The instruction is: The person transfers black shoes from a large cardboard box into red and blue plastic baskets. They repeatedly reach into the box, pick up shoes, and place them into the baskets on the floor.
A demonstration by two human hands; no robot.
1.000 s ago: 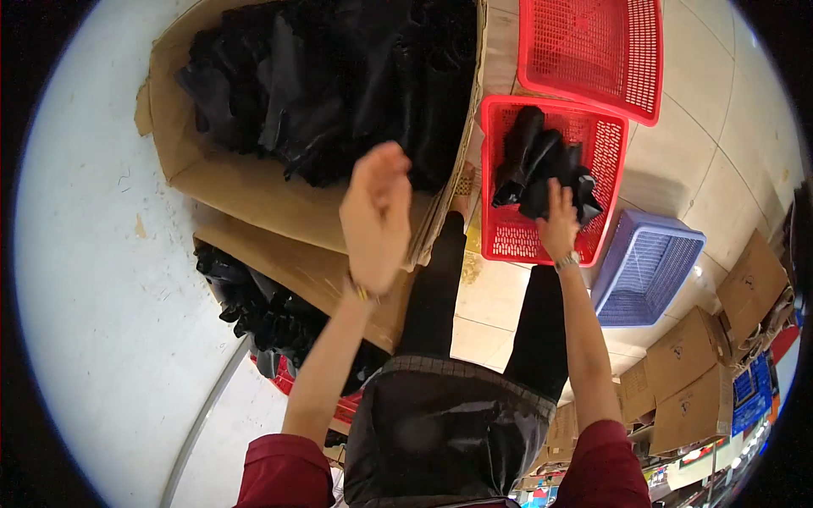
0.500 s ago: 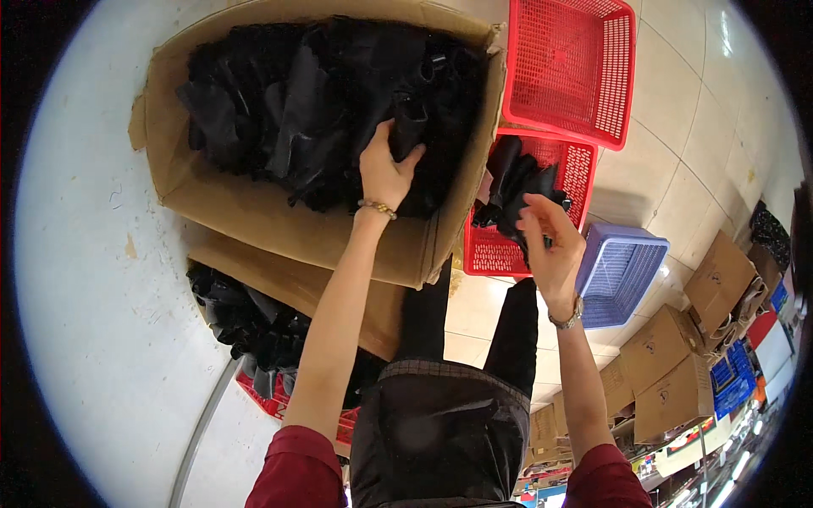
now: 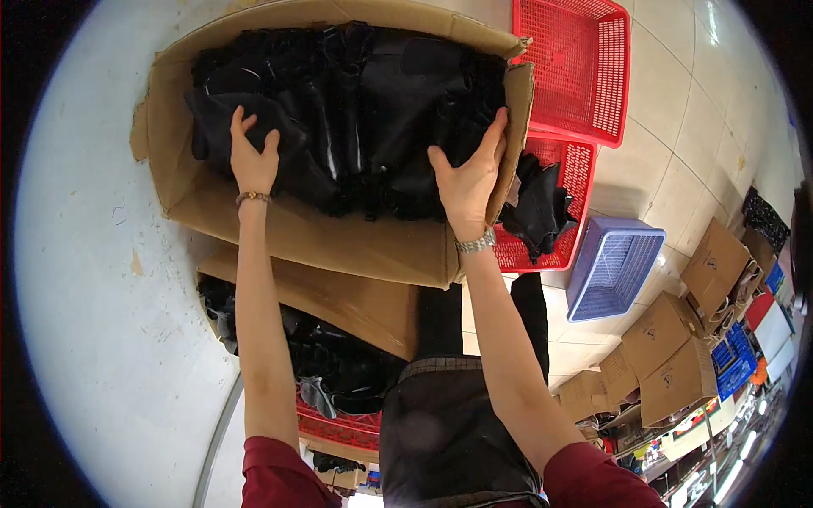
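Note:
A big cardboard box (image 3: 339, 245) is heaped with black flat pieces (image 3: 406, 93) that look like leather or shiny fabric; their exact kind I cannot make out. At the left of the heap, my left hand (image 3: 255, 161) rests with thumb and fingers apart against the black pieces. My right hand (image 3: 468, 173) is at the box's right end, thumb over the heap and fingers spread up along the inner wall. Neither hand visibly grips a piece. Several similar black pieces (image 3: 535, 207) lie in a red plastic basket (image 3: 583, 169) just right of the box.
Another red basket (image 3: 616, 76) stands beyond that one, and a blue-purple basket (image 3: 622, 279) nearer on the tiled floor. Below the box are a cardboard flap (image 3: 364, 305) and more black pieces (image 3: 339, 351) above a red crate. Cardboard cartons (image 3: 669, 339) line the right; a white wall (image 3: 102, 254) rises left.
My left hand has let go of a rolled black piece and moved left. My right hand has come from over the red basket into the box. The heap looks flatter.

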